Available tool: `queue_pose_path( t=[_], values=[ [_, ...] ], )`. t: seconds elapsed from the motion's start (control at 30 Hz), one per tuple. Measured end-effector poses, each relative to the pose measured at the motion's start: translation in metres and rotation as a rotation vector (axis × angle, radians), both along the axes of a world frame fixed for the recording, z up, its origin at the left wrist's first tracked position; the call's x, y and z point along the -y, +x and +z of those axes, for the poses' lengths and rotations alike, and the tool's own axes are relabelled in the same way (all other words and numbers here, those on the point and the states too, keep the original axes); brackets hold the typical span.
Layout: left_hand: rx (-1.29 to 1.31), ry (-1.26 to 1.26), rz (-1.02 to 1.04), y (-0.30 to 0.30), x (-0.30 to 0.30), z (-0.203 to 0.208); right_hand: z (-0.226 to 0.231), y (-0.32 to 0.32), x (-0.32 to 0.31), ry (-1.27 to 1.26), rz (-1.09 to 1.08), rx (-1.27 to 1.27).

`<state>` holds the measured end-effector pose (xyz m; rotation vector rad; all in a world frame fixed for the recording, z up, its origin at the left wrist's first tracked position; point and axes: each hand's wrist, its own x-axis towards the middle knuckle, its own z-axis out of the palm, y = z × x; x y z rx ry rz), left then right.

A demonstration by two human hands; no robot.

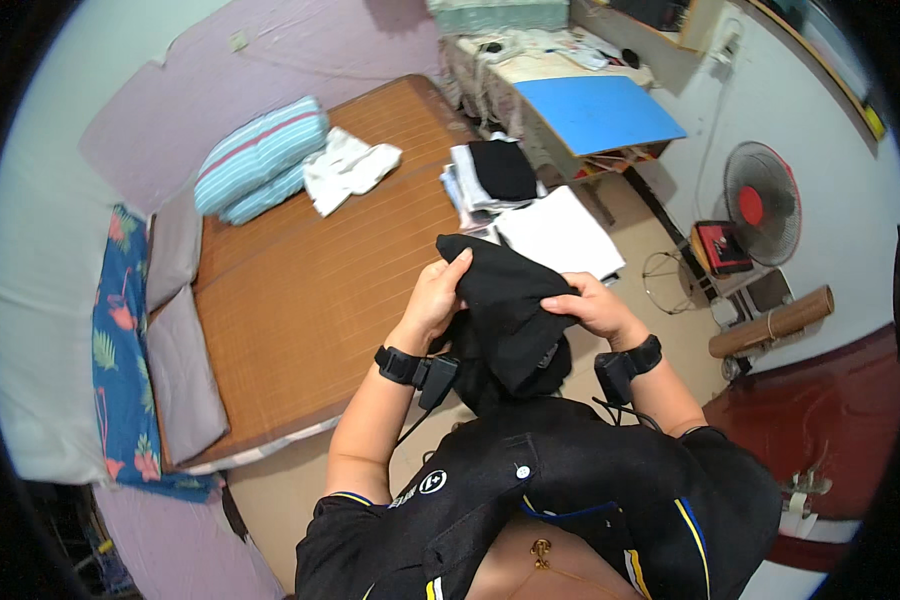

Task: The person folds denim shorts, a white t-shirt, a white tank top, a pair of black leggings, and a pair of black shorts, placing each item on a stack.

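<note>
Stretched between my two hands is a black cloth garment (515, 290), whose lower part hangs down in front of my body; its exact kind cannot be told. My left hand (435, 295) pinches its left edge, thumb on top. On the other side my right hand (595, 305) grips the right edge, also with the thumb over the fabric. Just beyond the garment lie a flat white folded cloth (560, 235) and a stack of folded clothes with a black one (502, 170) on top, by the bed's right edge.
A bed with a brown mat (300, 290) fills the left side. On it are a striped blue quilt (260, 160), a crumpled white garment (350, 170) and grey pillows (185, 375). A blue board (600, 112) rests on the far table. At right stand a fan (762, 200) and a brown roll (770, 322).
</note>
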<state>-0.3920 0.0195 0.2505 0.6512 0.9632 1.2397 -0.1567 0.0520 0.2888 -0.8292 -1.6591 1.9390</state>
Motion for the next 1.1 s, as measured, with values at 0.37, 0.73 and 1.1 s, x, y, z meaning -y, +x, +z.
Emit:
queue_pose_path(
  t=[0.37, 0.73, 1.1],
  values=[
    [0.215, 0.263, -0.555, 0.283, -0.138, 0.018, 0.034, 0.279, -0.066, -0.040, -0.611, -0.681],
    [-0.459, 0.438, -0.750, 0.430, -0.217, -0.001, 0.004, 0.413, -0.169, -0.079, -0.889, -0.725],
    [-0.806, 0.473, -0.603, 0.485, -0.369, -0.082, 0.001, 0.435, -0.340, -0.012, -0.923, -0.666]
  ],
)
